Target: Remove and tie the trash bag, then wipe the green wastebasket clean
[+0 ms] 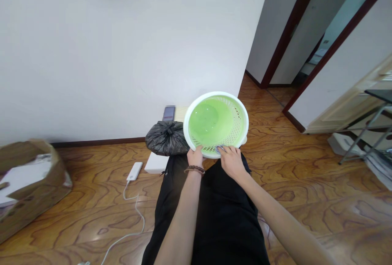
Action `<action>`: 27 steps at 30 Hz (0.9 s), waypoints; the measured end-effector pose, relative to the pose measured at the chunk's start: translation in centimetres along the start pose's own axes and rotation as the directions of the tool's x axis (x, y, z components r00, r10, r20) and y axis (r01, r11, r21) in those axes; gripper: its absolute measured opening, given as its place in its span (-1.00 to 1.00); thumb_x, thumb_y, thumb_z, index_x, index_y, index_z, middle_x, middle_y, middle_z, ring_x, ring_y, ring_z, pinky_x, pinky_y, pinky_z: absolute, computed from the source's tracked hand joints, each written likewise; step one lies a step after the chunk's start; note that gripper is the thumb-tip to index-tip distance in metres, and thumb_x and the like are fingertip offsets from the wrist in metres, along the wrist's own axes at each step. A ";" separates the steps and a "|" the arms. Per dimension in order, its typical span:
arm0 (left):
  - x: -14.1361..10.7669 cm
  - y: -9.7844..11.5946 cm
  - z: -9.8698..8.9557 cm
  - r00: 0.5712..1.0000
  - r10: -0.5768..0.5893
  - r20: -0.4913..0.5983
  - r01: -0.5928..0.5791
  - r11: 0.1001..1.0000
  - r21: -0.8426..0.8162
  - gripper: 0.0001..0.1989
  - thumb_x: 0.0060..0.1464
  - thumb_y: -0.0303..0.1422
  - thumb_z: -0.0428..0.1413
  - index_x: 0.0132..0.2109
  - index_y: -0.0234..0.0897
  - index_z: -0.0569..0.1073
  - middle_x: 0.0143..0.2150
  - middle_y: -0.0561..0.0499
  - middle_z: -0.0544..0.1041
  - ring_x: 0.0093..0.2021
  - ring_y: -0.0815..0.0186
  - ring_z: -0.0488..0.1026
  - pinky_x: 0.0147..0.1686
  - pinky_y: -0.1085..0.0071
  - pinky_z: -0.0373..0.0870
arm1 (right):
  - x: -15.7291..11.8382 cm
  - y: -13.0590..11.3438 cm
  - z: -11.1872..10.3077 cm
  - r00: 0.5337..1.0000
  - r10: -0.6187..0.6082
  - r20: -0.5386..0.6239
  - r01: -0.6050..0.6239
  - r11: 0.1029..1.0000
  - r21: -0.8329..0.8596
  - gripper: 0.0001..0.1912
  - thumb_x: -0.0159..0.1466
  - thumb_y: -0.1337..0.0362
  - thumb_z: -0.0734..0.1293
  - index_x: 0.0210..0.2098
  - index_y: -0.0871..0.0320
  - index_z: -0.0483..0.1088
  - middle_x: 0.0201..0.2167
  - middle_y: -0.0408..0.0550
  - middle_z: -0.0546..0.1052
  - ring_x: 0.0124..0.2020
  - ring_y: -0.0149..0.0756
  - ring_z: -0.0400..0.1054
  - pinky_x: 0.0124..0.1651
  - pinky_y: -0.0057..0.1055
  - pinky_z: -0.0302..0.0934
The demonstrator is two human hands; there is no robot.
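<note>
From my station: left hand gripping the strainer basket's near rim, right hand pinching a bluish item there; I'd brace the rim firmly.

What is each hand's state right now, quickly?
Left hand: closed, gripping the near rim of the round green-and-white plastic basket.
Right hand: closed on a small bluish item, mostly hidden, at the basket's near side.

One head-worn camera: viewpoint above the wearer's black trousers, facing forward and down. Hands appear near, just below frame centre. Coverage wide: wall across upper left, doorway at upper right, floor lower.
</note>
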State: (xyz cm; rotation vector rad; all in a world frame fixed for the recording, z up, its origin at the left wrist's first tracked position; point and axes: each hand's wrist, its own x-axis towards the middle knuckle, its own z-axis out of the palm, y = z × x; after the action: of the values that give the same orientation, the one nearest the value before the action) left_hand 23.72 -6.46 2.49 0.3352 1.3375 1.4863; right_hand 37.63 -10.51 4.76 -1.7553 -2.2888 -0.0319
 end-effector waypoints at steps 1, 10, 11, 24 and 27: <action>-0.1 0.0 0.0 1.000 -0.009 0.001 0.009 1.000 -0.007 -0.72 -0.12 -0.48 0.13 -0.17 -0.42 0.47 -0.31 -0.16 0.55 -0.38 0.24 0.51 -0.38 0.29 0.46 | 0.1 0.8 -0.1 0.999 0.026 -0.020 -0.026 1.000 -0.017 -0.58 0.30 0.34 0.05 0.11 0.09 0.27 0.05 0.00 0.35 0.00 -0.16 0.09 0.01 -0.24 -0.13; 0.1 -0.9 0.3 1.000 0.024 0.002 -0.024 1.000 -0.008 -0.74 -0.14 -0.47 0.14 -0.20 -0.42 0.48 -0.31 -0.16 0.54 -0.35 0.22 0.52 -0.35 0.26 0.47 | 0.2 -0.1 0.6 0.997 0.016 0.072 -0.018 0.999 0.028 -0.59 0.30 0.29 0.05 0.10 0.05 0.27 -0.01 0.00 0.38 -0.05 -0.18 0.12 -0.07 -0.30 -0.06; 0.1 -0.9 0.2 1.000 0.024 -0.001 -0.024 1.000 -0.006 -0.74 -0.14 -0.47 0.14 -0.21 -0.41 0.48 -0.32 -0.15 0.54 -0.36 0.22 0.52 -0.35 0.25 0.47 | 0.1 -0.5 0.7 0.997 -0.008 0.078 0.005 0.999 0.031 -0.59 0.30 0.29 0.05 0.11 0.06 0.26 -0.01 0.00 0.38 -0.06 -0.18 0.12 -0.07 -0.31 -0.06; -0.2 -0.5 0.2 0.999 -0.013 -0.030 0.012 0.999 -0.034 -0.74 -0.13 -0.45 0.13 -0.20 -0.40 0.47 -0.31 -0.14 0.54 -0.37 0.22 0.51 -0.37 0.24 0.47 | -0.3 -0.2 0.1 0.999 0.037 0.033 -0.035 0.998 -0.050 -0.58 0.30 0.31 0.05 0.11 0.07 0.27 0.04 0.01 0.33 -0.03 -0.16 0.09 -0.05 -0.27 -0.07; -0.2 -0.5 0.2 0.999 -0.019 -0.033 0.018 0.999 -0.029 -0.74 -0.14 -0.45 0.13 -0.20 -0.39 0.47 -0.30 -0.15 0.53 -0.37 0.21 0.51 -0.38 0.23 0.46 | -0.7 -0.9 0.3 1.000 -0.018 0.025 0.018 1.000 -0.017 -0.58 0.30 0.31 0.06 0.12 0.06 0.24 0.04 -0.02 0.34 -0.04 -0.19 0.10 -0.05 -0.29 -0.07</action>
State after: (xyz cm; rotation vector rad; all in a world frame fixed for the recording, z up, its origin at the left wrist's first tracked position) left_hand 24.16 -6.58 2.22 0.2803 1.3413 1.5004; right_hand 36.87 -11.34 4.43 -1.7531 -2.3286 -0.0333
